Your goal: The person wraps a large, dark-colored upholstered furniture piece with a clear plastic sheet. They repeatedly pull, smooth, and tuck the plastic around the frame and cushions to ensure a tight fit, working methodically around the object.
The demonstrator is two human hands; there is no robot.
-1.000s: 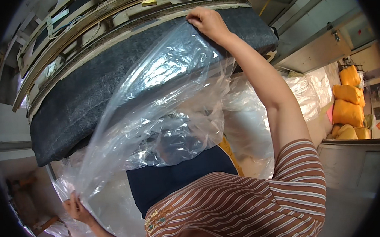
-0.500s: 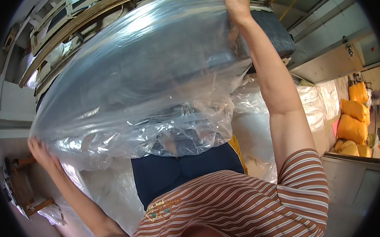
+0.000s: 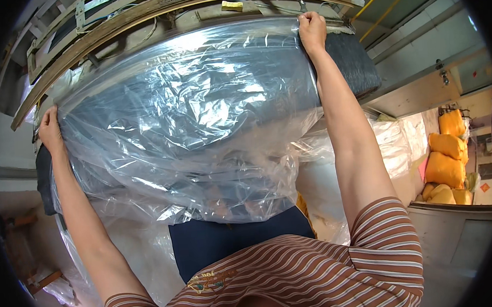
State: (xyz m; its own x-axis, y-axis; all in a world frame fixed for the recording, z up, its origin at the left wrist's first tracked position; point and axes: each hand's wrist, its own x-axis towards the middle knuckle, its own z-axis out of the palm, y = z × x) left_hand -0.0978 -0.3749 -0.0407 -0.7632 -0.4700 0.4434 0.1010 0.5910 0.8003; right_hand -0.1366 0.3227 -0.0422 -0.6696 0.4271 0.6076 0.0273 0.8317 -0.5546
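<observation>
A wide clear plastic sheet (image 3: pixel 198 100) is stretched between my two hands. My left hand (image 3: pixel 50 129) pinches its far left corner. At the far right corner, my right hand (image 3: pixel 312 32) grips the edge with closed fingers. The sheet lies over a dark padded roll or cushion (image 3: pixel 352 64), whose right end shows bare. Wrinkled and shiny, the near part of the sheet hangs down toward my lap.
A long wooden bar (image 3: pixel 154 3) runs across the machine frame beyond the sheet. A small yellow block (image 3: pixel 231 6) sits behind it. More clear plastic (image 3: pixel 393 140) lies to the right. Orange-yellow bundles (image 3: pixel 444 168) are stacked farther right.
My left hand has moved up and away from me, bringing the sheet's left corner to the far side. My right hand has come slightly nearer. The sheet has dropped from billowing to lying flatter.
</observation>
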